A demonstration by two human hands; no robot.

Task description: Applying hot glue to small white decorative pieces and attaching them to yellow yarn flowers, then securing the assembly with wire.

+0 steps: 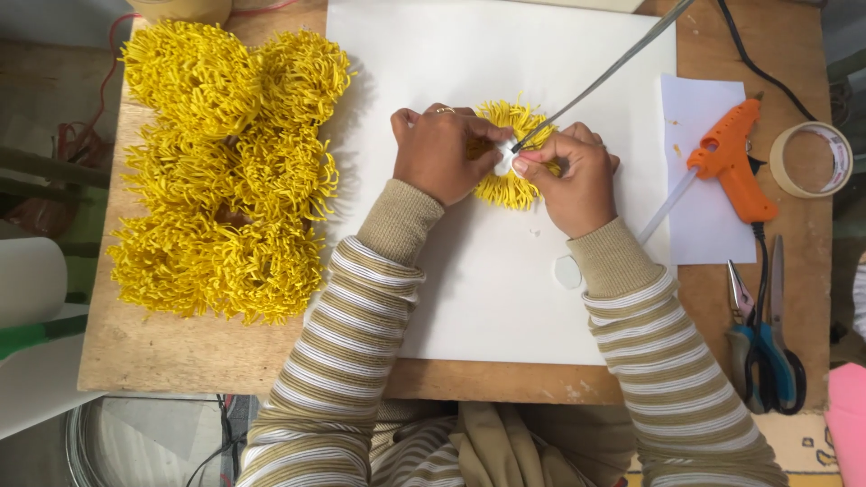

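On the wooden table [180,361], no bowl, box or tray is seen; the nearest thing to a holder is a large white sheet [487,298], on which a small yellow fringed flower [507,188] is being worked. That flower is pinched between both hands at the middle of the sheet. The left hand [437,153] is closed on the flower's left side, thumb and forefinger pressed together at a small white piece [502,163] at its centre. The right hand [573,176] is likewise closed, its fingertips [526,162] clamped on the lower end of a thin grey wire stem [604,77], which runs up and to the right off the sheet. A heap of finished yellow fringed flowers [230,171] is piled on the table's left part, well apart from the hands. To the right, an orange glue gun [732,160] is laid on a smaller sheet of paper [708,225], with a roll of tape [812,159] beside it and pliers [743,329] and blue-handled scissors [778,347] below.
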